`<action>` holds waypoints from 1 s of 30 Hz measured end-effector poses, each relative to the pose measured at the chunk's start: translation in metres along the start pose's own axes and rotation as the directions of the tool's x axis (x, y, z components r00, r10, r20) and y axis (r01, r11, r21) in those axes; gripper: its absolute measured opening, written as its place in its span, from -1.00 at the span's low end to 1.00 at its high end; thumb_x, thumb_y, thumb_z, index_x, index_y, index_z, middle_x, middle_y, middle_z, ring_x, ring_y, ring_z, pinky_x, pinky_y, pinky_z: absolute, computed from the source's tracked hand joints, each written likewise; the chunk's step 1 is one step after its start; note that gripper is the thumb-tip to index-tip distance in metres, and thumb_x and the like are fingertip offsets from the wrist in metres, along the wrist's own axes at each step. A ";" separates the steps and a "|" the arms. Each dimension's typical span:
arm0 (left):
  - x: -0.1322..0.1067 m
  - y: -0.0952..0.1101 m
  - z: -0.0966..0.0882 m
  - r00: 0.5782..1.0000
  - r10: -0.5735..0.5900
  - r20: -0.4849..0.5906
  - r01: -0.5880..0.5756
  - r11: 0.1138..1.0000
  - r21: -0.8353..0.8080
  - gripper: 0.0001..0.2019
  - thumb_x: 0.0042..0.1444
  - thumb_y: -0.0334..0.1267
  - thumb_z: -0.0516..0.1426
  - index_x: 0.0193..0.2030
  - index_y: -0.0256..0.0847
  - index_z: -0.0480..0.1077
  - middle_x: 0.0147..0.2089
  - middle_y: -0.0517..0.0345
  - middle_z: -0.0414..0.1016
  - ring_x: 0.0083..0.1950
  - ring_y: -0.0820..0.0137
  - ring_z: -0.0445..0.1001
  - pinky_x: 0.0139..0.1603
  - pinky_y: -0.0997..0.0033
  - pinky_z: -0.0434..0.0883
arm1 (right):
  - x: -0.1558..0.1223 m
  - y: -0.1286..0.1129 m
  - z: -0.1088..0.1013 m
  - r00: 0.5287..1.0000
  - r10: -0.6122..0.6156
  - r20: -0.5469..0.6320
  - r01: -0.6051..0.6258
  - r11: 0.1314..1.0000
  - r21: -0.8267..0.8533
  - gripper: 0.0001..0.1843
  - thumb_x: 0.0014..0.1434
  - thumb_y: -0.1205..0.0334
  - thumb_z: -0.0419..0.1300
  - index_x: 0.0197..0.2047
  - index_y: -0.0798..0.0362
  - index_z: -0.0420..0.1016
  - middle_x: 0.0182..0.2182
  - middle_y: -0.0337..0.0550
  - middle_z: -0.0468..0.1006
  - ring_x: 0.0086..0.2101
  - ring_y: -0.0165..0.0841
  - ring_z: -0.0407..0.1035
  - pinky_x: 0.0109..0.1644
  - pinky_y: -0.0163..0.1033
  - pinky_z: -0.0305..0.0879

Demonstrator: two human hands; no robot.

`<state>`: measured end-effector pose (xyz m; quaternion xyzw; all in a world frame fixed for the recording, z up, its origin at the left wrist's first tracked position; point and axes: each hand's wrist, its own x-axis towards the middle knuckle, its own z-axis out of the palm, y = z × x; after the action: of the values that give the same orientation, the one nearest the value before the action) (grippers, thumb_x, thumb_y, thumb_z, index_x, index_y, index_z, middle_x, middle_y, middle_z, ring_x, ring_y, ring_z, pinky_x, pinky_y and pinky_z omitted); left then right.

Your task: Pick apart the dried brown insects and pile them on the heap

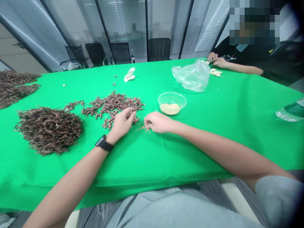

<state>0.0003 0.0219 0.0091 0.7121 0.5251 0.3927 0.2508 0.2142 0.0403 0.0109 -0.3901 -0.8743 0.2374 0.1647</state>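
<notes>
My left hand (123, 123), with a black watch (104, 143) on its wrist, is beside the right edge of a loose spread of small brown dried pieces (116, 103). Its fingers are curled towards the thumb; whatever they pinch is hidden. Close to its right, my right hand (159, 122) is closed with fingertips down at a scatter of tiny yellowish grains (142, 128) on the cloth. What it holds is too small to make out. Just behind my right hand stands a clear round plastic bowl (180, 107) with similar pale grains (169, 109) in its bottom.
A large heap of brown dried stalks (49, 129) lies at left, more piles (14, 87) behind it. On the green cloth (147, 161) are a crumpled tissue (129, 75), a plastic bag (193, 76) and a bottle (291, 110). Another person's hands (219, 61) handle pale pieces (215, 72).
</notes>
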 end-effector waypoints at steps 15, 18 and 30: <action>-0.001 0.006 0.000 0.999 -0.028 0.019 0.029 0.998 -0.053 -0.64 0.32 0.00 0.11 0.05 -0.23 0.44 -0.32 0.08 0.65 -0.64 0.48 0.39 -0.62 0.50 0.28 | 0.006 0.007 -0.013 0.999 -0.032 0.013 0.030 0.991 0.131 -0.88 -0.01 0.46 0.37 -0.42 0.04 0.61 -0.50 -0.28 0.57 -0.47 -0.43 0.37 -0.35 -0.31 0.15; -0.001 0.008 0.000 1.000 -0.022 0.020 0.023 0.999 -0.041 -0.65 0.32 -0.01 0.10 0.04 -0.23 0.44 -0.32 0.08 0.65 -0.63 0.47 0.39 -0.61 0.50 0.29 | 0.003 0.004 -0.013 0.998 -0.025 0.063 0.019 0.995 0.097 -0.83 -0.01 0.51 0.33 -0.51 0.06 0.57 -0.53 -0.25 0.57 -0.49 -0.42 0.37 -0.38 -0.30 0.13; 0.000 0.005 0.001 0.998 -0.051 0.023 0.054 0.992 -0.115 -0.64 0.31 0.01 0.13 0.05 -0.23 0.44 -0.32 0.05 0.66 -0.64 0.48 0.43 -0.64 0.52 0.30 | 0.009 0.013 -0.014 0.997 0.066 0.038 -0.075 0.789 0.610 -0.93 0.11 0.28 0.25 -0.39 0.08 0.46 -0.50 -0.25 0.50 -0.48 -0.45 0.31 -0.35 -0.29 0.23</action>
<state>0.0035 0.0205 0.0122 0.6861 0.5176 0.4088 0.3071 0.2229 0.0588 0.0163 -0.3466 -0.7368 0.5158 0.2663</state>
